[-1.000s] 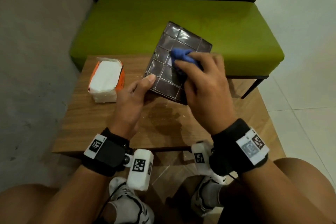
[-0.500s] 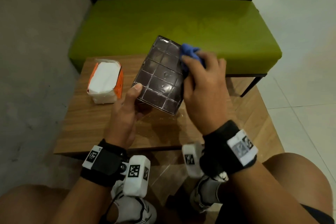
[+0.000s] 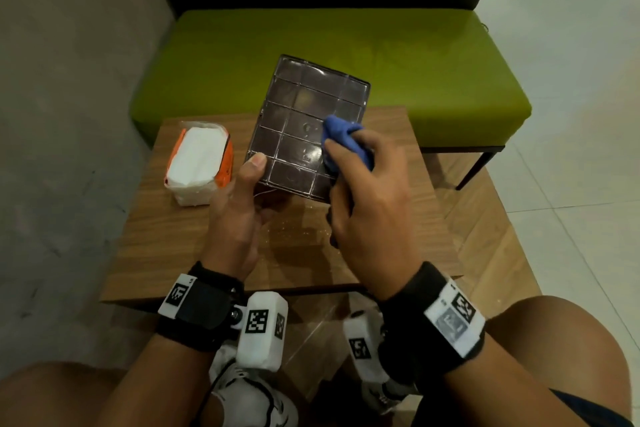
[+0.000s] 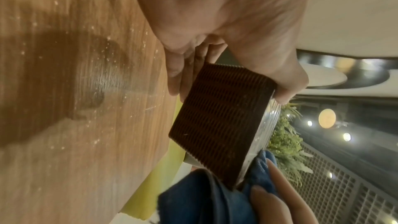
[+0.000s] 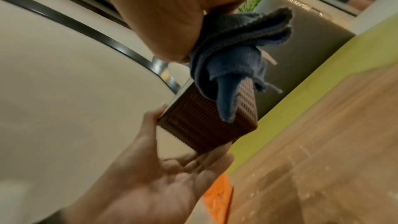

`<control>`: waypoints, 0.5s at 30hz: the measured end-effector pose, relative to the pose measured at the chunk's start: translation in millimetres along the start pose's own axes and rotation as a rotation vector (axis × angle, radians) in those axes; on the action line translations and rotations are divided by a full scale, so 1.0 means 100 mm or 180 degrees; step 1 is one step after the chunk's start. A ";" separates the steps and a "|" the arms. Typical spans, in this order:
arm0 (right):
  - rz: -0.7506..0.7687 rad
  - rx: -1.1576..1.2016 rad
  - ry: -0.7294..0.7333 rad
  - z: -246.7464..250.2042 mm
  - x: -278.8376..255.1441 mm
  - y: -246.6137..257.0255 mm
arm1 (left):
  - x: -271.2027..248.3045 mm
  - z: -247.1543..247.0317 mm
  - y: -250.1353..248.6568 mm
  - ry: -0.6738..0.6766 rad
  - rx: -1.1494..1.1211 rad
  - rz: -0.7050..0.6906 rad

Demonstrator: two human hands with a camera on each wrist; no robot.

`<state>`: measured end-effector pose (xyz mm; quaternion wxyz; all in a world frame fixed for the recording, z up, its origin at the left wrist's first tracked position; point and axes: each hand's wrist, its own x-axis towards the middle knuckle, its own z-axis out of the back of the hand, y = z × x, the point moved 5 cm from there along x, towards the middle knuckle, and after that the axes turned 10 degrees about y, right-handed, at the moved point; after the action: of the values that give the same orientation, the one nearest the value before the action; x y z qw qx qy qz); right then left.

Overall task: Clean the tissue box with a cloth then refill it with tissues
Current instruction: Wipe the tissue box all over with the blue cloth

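Note:
A dark brown tissue box (image 3: pixel 304 114) with a glossy gridded face and ribbed sides (image 4: pixel 219 122) is held tilted above the wooden table (image 3: pixel 173 246). My left hand (image 3: pixel 242 204) grips its near left corner, thumb on the glossy face and fingers underneath (image 5: pixel 193 163). My right hand (image 3: pixel 367 204) holds a bunched blue cloth (image 3: pixel 341 135) against the lower right part of that face. In the right wrist view the blue cloth (image 5: pixel 232 57) drapes over the box's upper edge. A white tissue pack in an orange wrapper (image 3: pixel 199 159) lies on the table's far left.
A green bench seat (image 3: pixel 415 55) with a dark backrest stands just behind the table. A grey wall is on the left and pale floor tiles (image 3: pixel 571 184) on the right. White crumbs speckle the tabletop (image 4: pixel 96 57). My knees and shoes are below the table's near edge.
The right hand has dragged the blue cloth from the box's upper right edge down to its lower right part. The box has turned a little more upright in the left hand.

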<state>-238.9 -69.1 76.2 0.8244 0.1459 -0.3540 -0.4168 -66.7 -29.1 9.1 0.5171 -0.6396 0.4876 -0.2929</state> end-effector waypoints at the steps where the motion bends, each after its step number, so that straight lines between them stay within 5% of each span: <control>1: 0.0005 -0.0009 -0.0063 0.03 0.04 -0.05 | 0.01 0.01 0.00 0.0059 0.0062 -0.0004; 6: -0.0101 -0.0004 -0.0320 0.15 0.38 -0.22 | 0.01 -0.04 -0.02 0.0185 0.0274 0.0082; 10: 0.0566 -0.0473 0.0166 0.04 0.24 -0.14 | 0.08 0.03 -0.09 0.0067 0.0343 0.0026; 15: 0.0135 -0.0297 -0.0142 0.13 0.31 -0.42 | 0.11 0.07 -0.09 0.0283 0.0694 -0.0046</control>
<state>-260.8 -118.5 77.2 0.8309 0.0904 -0.3555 -0.4184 -54.3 -36.5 14.1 0.5593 -0.5694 0.4707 -0.3760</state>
